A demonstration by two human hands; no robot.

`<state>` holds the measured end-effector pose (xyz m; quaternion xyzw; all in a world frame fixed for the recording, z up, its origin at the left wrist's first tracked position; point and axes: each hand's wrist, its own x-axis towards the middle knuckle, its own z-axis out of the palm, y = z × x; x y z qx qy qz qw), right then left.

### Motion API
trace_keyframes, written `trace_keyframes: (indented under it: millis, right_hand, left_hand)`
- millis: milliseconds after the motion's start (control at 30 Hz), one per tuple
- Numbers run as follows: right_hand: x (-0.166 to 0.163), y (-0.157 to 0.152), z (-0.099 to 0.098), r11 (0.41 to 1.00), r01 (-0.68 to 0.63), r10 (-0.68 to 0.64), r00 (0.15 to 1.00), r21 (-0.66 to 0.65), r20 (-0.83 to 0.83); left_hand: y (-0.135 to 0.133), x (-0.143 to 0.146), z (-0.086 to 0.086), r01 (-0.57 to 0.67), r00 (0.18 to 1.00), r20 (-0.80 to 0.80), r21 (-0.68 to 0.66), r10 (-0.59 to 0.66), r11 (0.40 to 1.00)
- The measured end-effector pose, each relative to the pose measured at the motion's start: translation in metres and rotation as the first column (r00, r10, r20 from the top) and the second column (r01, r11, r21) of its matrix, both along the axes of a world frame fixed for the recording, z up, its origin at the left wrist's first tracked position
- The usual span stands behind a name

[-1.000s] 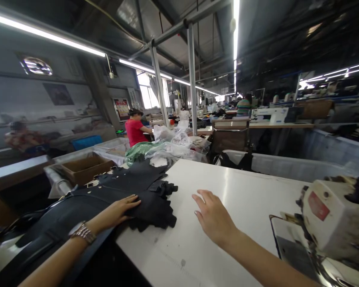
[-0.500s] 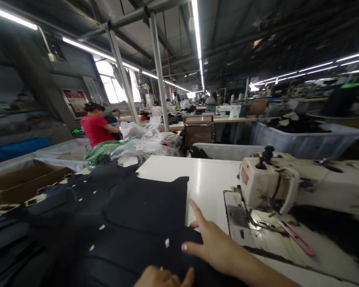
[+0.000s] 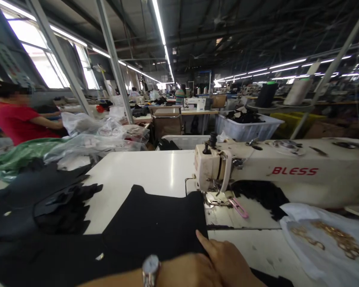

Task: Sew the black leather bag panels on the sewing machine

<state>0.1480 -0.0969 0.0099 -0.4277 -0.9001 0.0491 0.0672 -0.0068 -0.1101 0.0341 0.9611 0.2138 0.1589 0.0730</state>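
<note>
Far L: person in a red top (image 3: 16, 121), arms out twd clear plastic bags (image 3: 107, 133); green plastic (image 3: 26, 153) in front. Below that, black pile (image 3: 62, 207) w/ jagged ends on the white table (image 3: 131, 169).

Center: black piece (image 3: 155, 227), the one being handled, lies flat on the table, R edge just beside the machine's needle area. Sm. white scrap (image 3: 99, 256) on the black stuff, lower L.

L hand (image 3: 190, 272), watch (image 3: 151, 266) on wrist, is low over the black piece, overlapping R hand in view; its fingers are blurred/hidden, can't tell if open or closed. R hand (image 3: 229, 263): index finger out straight, tip at the piece nr its R edge; other fingers hidden, can't tell if they grip.

R side: sewing machine (image 3: 212, 167), "BLESS" in red on its arm; pink tool (image 3: 238, 207) on its bed, black cloth (image 3: 261, 195) under the arm. Far R: white bag (image 3: 305, 255) w/ gold rings (image 3: 344, 237) on it.
</note>
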Motion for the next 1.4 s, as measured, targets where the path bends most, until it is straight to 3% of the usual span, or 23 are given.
trace_keyframes:
  millis: [67, 133, 200, 300, 400, 700, 900, 1000, 1100, 1200, 1300, 1400]
  right_hand:
    - [0.003, 0.002, 0.007, 0.999, 0.007, -0.007, 1.000, -0.054, -0.001]
    - [0.010, 0.002, 0.008, 0.996, 0.000, -0.001, 1.000, -0.084, -0.016]
    - [0.019, 0.000, 0.006, 0.994, -0.028, 0.025, 0.999, -0.102, -0.031]
    - [0.029, -0.004, 0.001, 0.995, -0.045, 0.037, 0.996, -0.093, -0.086]
    - [0.033, -0.007, -0.002, 0.998, -0.021, 0.015, 0.996, -0.063, -0.093]
    - [0.022, 0.000, 0.002, 0.985, 0.107, -0.114, 0.992, -0.134, -0.051]
    - [0.023, -0.008, -0.004, 0.980, 0.102, -0.114, 0.992, -0.173, -0.060]
    - [0.028, -0.007, 0.006, 0.978, 0.129, -0.143, 0.987, -0.165, -0.072]
    - [0.040, 0.021, 0.030, 0.965, 0.240, -0.244, 0.969, -0.106, -0.028]
    - [0.058, 0.072, 0.046, 0.896, 0.443, -0.444, 0.891, 0.026, 0.092]
    - [0.072, 0.118, 0.041, 0.837, 0.545, -0.545, 0.826, 0.044, 0.146]
    - [0.078, 0.140, 0.027, 0.812, 0.583, -0.580, 0.799, 0.032, 0.156]
  left_hand:
    - [0.018, -0.011, 0.000, 0.019, 0.999, 0.044, -0.022, -0.018, 1.000]
    - [0.024, -0.018, -0.001, -0.091, 0.993, 0.070, -0.094, 0.098, 0.991]
    - [0.018, -0.017, -0.005, -0.242, 0.969, 0.008, -0.153, 0.247, 0.958]
    - [0.004, -0.008, -0.012, -0.362, 0.931, -0.117, -0.188, 0.346, 0.913]
    - [0.001, -0.002, -0.015, -0.357, 0.930, -0.174, -0.224, 0.323, 0.907]
    - [0.032, -0.009, -0.010, -0.274, 0.949, -0.219, -0.223, 0.226, 0.936]
    - [0.026, -0.011, -0.014, -0.286, 0.944, -0.226, -0.202, 0.239, 0.937]
    - [0.026, -0.006, -0.006, -0.305, 0.938, -0.227, -0.180, 0.262, 0.935]
    - [0.031, 0.012, 0.009, -0.362, 0.912, -0.261, -0.140, 0.318, 0.922]
    - [0.035, 0.035, 0.017, -0.392, 0.863, -0.364, -0.044, 0.351, 0.919]
    - [0.036, 0.050, 0.009, -0.357, 0.851, -0.390, 0.058, 0.350, 0.932]
    - [0.033, 0.052, -0.004, -0.387, 0.855, -0.339, 0.089, 0.393, 0.918]
